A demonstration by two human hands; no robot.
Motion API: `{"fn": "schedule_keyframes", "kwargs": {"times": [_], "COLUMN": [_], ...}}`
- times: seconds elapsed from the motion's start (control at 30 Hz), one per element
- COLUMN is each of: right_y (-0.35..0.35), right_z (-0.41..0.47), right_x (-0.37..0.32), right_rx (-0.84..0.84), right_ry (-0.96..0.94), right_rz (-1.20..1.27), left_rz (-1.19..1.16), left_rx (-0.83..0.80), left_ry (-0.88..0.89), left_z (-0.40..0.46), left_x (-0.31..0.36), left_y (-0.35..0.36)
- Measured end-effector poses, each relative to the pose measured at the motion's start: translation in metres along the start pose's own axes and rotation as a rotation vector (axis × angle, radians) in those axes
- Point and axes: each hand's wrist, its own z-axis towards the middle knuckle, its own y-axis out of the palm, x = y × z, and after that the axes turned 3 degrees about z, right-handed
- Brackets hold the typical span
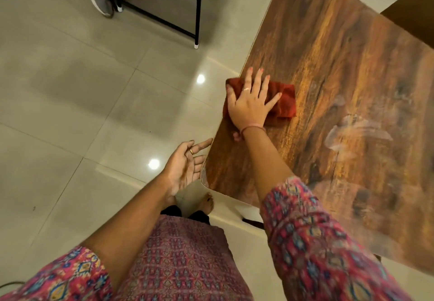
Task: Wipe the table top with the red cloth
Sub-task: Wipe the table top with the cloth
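The red cloth (283, 100) lies bunched on the wood-grain bench (340, 70), close to the bench's left edge, partly overhanging it. The right hand (250, 104) presses flat on the cloth, fingers straight and spread wide. The left hand (185, 163) hangs palm-up just beside the bench's near left corner, fingers relaxed and holding nothing, fingertips near the edge. Pale smears (352, 134) mark the bench to the right of the cloth.

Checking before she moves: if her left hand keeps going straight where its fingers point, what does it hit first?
Most likely the table top's near edge: the left hand, palm up, points its fingertips right at it. Relative height is unclear, so it could pass just under.
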Motion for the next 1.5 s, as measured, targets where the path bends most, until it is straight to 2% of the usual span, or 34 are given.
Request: {"fn": "schedule_keyframes", "kwargs": {"times": [0.07, 0.13, 0.27, 0.4, 0.5, 0.57, 0.67, 0.8, 0.87, 0.93, 1.03, 1.13, 1.2, 1.27, 1.33, 1.4, 1.43, 1.5], "right_y": [0.0, 0.002, 0.008, 0.018, 0.017, 0.01, -0.002, -0.012, -0.011, -0.006, -0.001, -0.003, -0.007, -0.012, -0.014, -0.011, -0.007, 0.003], "right_z": [0.011, -0.009, -0.108, -0.211, -0.212, -0.191, -0.14, -0.044, -0.022, -0.04, -0.124, -0.196, -0.204, -0.19, -0.163, -0.139, -0.132, -0.14], "right_x": [-0.001, 0.0, 0.001, 0.013, 0.037, 0.047, 0.061, 0.068, 0.061, 0.049, 0.043, 0.079, 0.122, 0.153, 0.156, 0.13, 0.11, 0.066], "right_rx": [0.016, 0.025, -0.014, -0.109, -0.129, -0.162, -0.132, -0.005, 0.021, 0.043, -0.023, -0.093, -0.083, -0.058, 0.016, 0.105, 0.123, 0.111], "right_ry": [0.039, -0.006, -0.145, -0.33, -0.489, -0.502, -0.35, 0.062, 0.192, 0.141, -0.111, -0.234, -0.153, 0.025, 0.276, 0.527, 0.57, 0.391], "right_rz": [-0.003, -0.005, 0.035, -0.05, -0.1, -0.066, -0.014, 0.08, 0.082, 0.075, 0.068, 0.017, 0.033, 0.04, 0.074, 0.123, 0.146, 0.161], "left_rz": [-0.004, 0.014, -0.005, -0.013, 0.007, 0.016, 0.042, 0.14, 0.179, 0.207, 0.192, 0.211, 0.229, 0.256, 0.254, 0.215, 0.193, 0.17], "left_rx": [-0.004, -0.007, 0.01, 0.001, -0.022, -0.029, -0.015, 0.027, 0.074, 0.124, 0.163, 0.212, 0.235, 0.259, 0.287, 0.312, 0.32, 0.326], "left_ry": [-0.001, -0.004, -0.019, -0.019, -0.029, -0.035, -0.023, 0.005, 0.033, 0.065, 0.087, 0.108, 0.124, 0.148, 0.174, 0.193, 0.198, 0.209], "left_z": [-0.001, -0.002, -0.001, 0.0, -0.003, -0.004, -0.005, -0.007, -0.006, -0.004, -0.002, -0.002, -0.002, -0.002, -0.002, -0.002, -0.003, -0.003], "left_x": [0.0, 0.002, 0.007, 0.011, 0.014, 0.016, 0.016, 0.014, 0.013, 0.012, 0.012, 0.013, 0.012, 0.012, 0.012, 0.01, 0.008, 0.006], "left_y": [0.0, -0.001, 0.001, 0.003, 0.005, 0.005, 0.004, 0.005, 0.006, 0.008, 0.012, 0.016, 0.019, 0.022, 0.024, 0.026, 0.027, 0.029]}}
